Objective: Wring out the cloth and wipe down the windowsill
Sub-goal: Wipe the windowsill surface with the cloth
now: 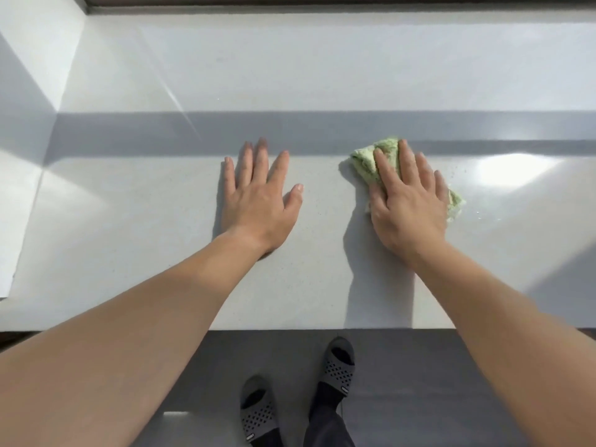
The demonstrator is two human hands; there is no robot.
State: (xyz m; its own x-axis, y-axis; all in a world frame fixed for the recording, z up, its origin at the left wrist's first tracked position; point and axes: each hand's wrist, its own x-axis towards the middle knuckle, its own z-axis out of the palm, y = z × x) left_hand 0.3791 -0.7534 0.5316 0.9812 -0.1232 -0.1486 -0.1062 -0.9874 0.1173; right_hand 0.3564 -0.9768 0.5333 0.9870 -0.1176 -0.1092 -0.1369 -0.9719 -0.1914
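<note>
Plainly, both of the person's bare forearms reach forward over a broad, smooth, pale grey stone-like windowsill point(135, 221), seen from the head camera looking down. The left hand point(258, 198) lies palm down on the sill with its fingers straight and slightly spread, holding nothing. The right hand point(408, 201) rests on a crumpled light green terry cloth point(371, 161), its fingers extended and pressing the fabric flat against the surface rather than curling round it. Most of the cloth is hidden under that palm; a bunched part shows beyond the fingertips to the left, and a smaller corner pokes out on the right side near the little finger. The two hands are well apart, with bare sill between them. A band of shadow runs across the sill just at the fingertips, and a bright patch of sunlight glares to the right of the cloth. Small specks near that patch may be water droplets, though the glare makes this hard to confirm. At the far edge, a dark window frame point(290, 1) borders the sill. Below the sill's near edge, on a dark grey floor point(419, 398), the person's feet wear perforated dark grey slippers point(338, 366).
</note>
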